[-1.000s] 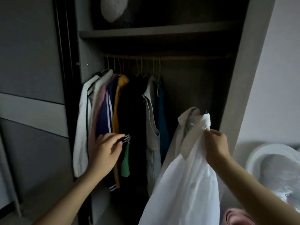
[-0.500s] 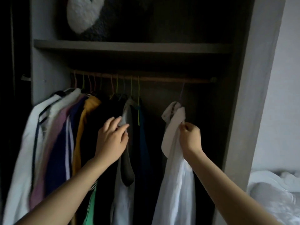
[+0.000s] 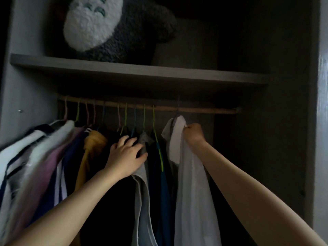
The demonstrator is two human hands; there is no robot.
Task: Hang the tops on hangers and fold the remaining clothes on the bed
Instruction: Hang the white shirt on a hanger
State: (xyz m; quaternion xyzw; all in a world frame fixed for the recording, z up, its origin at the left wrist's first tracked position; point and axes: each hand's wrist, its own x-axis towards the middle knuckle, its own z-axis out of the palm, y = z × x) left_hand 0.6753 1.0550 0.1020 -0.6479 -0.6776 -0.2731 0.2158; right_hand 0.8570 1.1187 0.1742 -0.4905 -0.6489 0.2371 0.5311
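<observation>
I'm peering into a dim grey wardrobe [image 3: 32,96], little light reaching inside. High above the left hand's fingers [image 3: 125,141] a grey shelf [image 3: 142,71] is carrying a dark plush toy [image 3: 110,27] with a white face. Just above the fingers a wooden rail [image 3: 204,110] is spanning the bay. Far right of the right hand's fingers [image 3: 190,129], the side panel [image 3: 314,139] is catching pale light.

**White shirt on its hanger in the wardrobe**

The white shirt [image 3: 192,183] hangs full length from a dark hanger [image 3: 178,110], whose hook appears to sit over the wooden rail [image 3: 209,110]. Its collar folds over at the top. It is the rightmost garment, just beside a row of tops [image 3: 94,142] on coloured hangers [image 3: 126,112].
</observation>
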